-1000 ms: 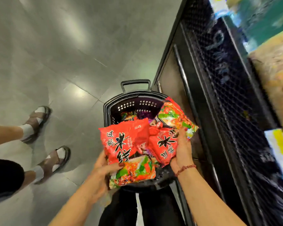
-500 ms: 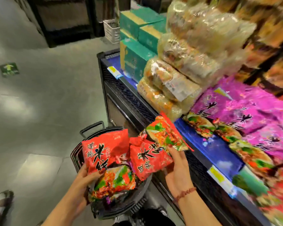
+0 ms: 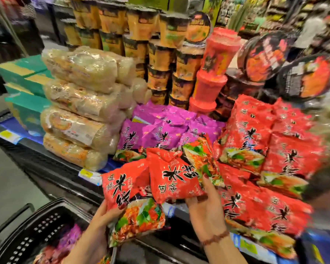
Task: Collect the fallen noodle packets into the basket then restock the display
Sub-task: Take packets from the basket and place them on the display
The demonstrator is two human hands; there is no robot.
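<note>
The held packets (image 3: 171, 180) are red with black characters and a green-and-orange food picture. Beyond them, the purple packets (image 3: 160, 134) bear black characters too. The stack (image 3: 274, 149) at right is red. The basket (image 3: 36, 225) is black, dotted with holes. The boxes (image 3: 27, 109) at left are teal with yellow bands.

Red noodle packets (image 3: 171, 180) aloft between basket (image 3: 27, 225) and display (image 3: 55, 164).

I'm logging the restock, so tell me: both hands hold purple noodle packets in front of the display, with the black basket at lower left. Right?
Not quite. The head view shows the left hand and right hand gripping red noodle packets, not purple ones. The rest holds: they are in front of the display, and the black basket is at lower left.
</note>
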